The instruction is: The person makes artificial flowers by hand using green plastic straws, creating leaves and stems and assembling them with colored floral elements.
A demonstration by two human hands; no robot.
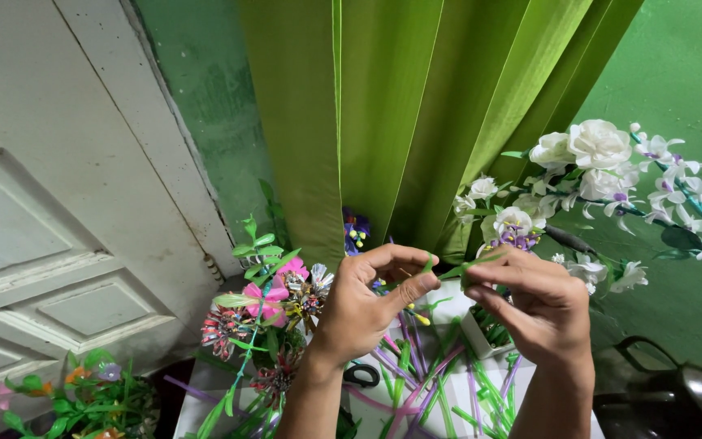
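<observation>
Two bare hands pinch a thin green paper-wrapped stem between them above a littered white table.

Along the near edge of the white table (205, 402) lie loose purple, pink and green strips (416, 390), with black-handled scissors (361, 375) just beside the left wrist. Above them the left hand (367, 305) closes thumb and forefinger on one end of the thin green stem (452, 270), and the right hand (534, 305) grips the other end with curled fingers, the two hands nearly touching. At the table's left side stands a bunch of pink and striped handmade flowers (274, 305). Farther right arches a spray of white artificial blossoms (599, 162). Behind hang a pleated green curtain (416, 106) and a white panelled door (50, 203).
</observation>
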